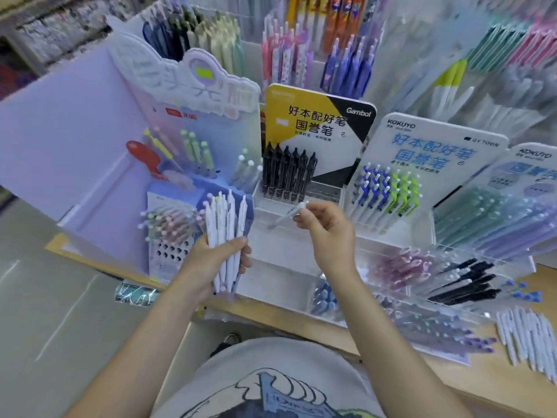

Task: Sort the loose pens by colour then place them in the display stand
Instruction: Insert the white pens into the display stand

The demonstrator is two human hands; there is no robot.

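Observation:
My left hand point(217, 260) grips a bundle of several white pens point(226, 224), held upright with their pastel caps up. My right hand point(327, 229) pinches a single white pen point(286, 214) by its upper end; the pen slants down to the left, blurred. Both hands hover in front of the clear display stand point(271, 206) with the yellow and black card, where a row of black pens point(286, 173) stands at the left. The slots to the right of the black pens look unfilled.
A purple stand point(168, 224) with pastel pens is at the left. A white stand with blue and green pens point(385, 191) is at the right. Clear trays hold pink pens point(398, 270), black pens point(464, 282) and blue pens point(324, 297). Loose white pens point(530, 339) lie on the wooden counter.

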